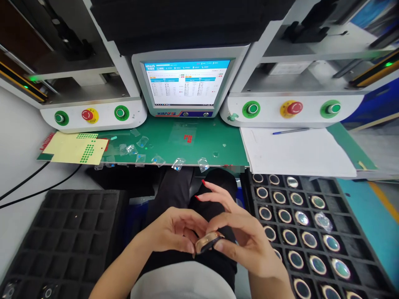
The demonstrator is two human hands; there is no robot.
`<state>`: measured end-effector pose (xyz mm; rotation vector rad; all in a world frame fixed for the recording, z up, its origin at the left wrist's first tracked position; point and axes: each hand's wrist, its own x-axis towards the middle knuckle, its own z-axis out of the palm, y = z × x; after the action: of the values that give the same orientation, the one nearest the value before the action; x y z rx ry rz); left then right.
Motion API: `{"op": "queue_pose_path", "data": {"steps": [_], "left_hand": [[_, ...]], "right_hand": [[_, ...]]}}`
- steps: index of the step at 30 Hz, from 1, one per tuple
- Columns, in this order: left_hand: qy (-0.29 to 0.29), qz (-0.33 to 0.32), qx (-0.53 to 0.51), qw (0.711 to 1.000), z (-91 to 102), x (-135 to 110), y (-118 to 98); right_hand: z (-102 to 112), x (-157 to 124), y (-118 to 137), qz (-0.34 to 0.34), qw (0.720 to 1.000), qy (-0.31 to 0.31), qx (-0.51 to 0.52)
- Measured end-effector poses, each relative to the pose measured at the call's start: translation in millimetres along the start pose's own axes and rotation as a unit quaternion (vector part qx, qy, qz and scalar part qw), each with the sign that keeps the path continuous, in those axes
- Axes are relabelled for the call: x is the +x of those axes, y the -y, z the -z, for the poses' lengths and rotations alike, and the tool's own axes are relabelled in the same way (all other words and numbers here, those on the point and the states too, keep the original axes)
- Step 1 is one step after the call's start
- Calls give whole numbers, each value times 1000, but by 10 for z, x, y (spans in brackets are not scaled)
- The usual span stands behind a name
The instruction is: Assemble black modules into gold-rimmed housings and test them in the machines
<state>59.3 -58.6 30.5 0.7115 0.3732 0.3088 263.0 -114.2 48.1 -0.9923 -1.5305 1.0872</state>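
Observation:
Over my lap, a gold-rimmed watch case (206, 243) with a dark underside is tilted between my two hands. My left hand (176, 232) pinches its left end with thumb and fingers. The right end is gripped by the thumb and index finger of my right hand (240, 232), while other fingers of that hand stretch away from it. To the right, a black foam tray (343, 216) holds several similar round gold-rimmed watch cases (289, 236) in its pockets. One of them has clear film (323, 222) over it.
On the green bench (218, 145) lie scraps of clear film (178, 164), yellow sticker sheets (76, 148), white paper (296, 151) and a pen (291, 131). Behind stand a monitor (188, 83) and red stop buttons (294, 108). A second black tray (68, 232) is at the left.

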Motion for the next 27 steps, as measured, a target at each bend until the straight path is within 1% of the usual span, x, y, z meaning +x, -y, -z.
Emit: {"op": "queue_pose_path", "data": {"steps": [4, 6, 7, 8, 10, 11, 12, 13, 14, 16, 18, 20, 22, 25, 27], "left_hand": [[14, 25, -50, 998, -6, 40, 57], [4, 14, -55, 998, -44, 41, 65], [-11, -7, -55, 998, -71, 36, 64], [-31, -38, -49, 998, -103, 27, 60], [-83, -118, -14, 989, -174, 4, 44], [-113, -156, 18, 981, -210, -9, 34], [-140, -189, 58, 970, -244, -20, 24], [-164, -218, 99, 957, -273, -30, 14], [-184, -241, 139, 943, -299, -37, 7], [-206, -277, 208, 915, -337, -44, -1], [-210, -304, 261, 892, -363, -47, 1], [-209, -323, 305, 871, -381, -54, 6], [-209, -337, 338, 853, -392, -67, 7], [-221, -345, 382, 829, -395, -92, 2], [-223, -345, 400, 819, -395, -99, -5]], "right_hand": [[16, 33, 12, -3, 999, 38, 1], [0, 7, -2, 6, 999, 33, -2], [-12, -17, -9, 10, 1000, 10, -8], [-28, -45, -12, 12, 999, -30, -18], [-66, -103, 7, 10, 988, -148, -37], [-89, -127, 30, 4, 977, -209, -39], [-112, -146, 62, -4, 966, -258, -32], [-135, -158, 99, -12, 957, -288, -20], [-159, -163, 140, -22, 953, -302, -5], [-205, -155, 219, -47, 953, -297, 20], [-251, -133, 280, -78, 955, -283, 37], [-294, -105, 321, -103, 952, -283, 48], [-332, -80, 352, -105, 948, -294, 55], [-365, -51, 402, -90, 946, -305, 60], [-372, -39, 437, -90, 948, -298, 60]]}}
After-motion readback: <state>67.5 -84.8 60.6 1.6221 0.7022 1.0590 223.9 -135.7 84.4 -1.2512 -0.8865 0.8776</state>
